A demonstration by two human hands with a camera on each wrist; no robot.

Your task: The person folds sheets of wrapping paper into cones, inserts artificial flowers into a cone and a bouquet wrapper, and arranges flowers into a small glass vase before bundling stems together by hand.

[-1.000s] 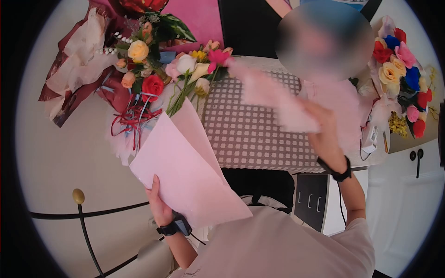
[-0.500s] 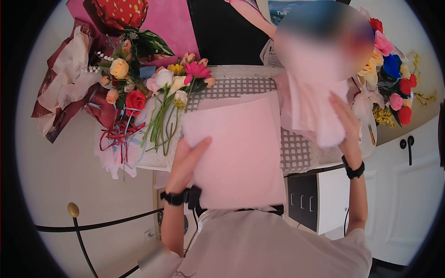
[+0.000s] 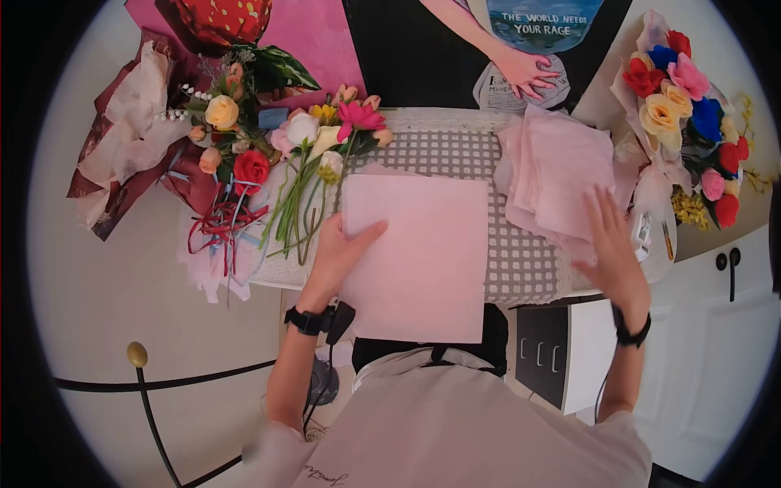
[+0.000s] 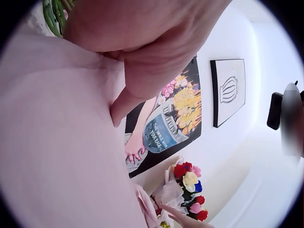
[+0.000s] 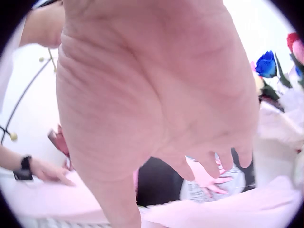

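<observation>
Your left hand [image 3: 346, 248] holds pink paper [image 3: 419, 260] in front of you, thumb on top, and the near end pokes out past the table [image 3: 525, 272]. Your right hand [image 3: 616, 248] has its fingers spread wide by the pink pile [image 3: 561, 163]; I can't tell if they touch it. Flowers [image 3: 294, 195] lie left of the paper.

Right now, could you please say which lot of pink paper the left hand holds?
The flat sheets nearest the shirt, their left edge gripped by the left hand; the other lot, an uneven pile, lies near the right hand.
</observation>
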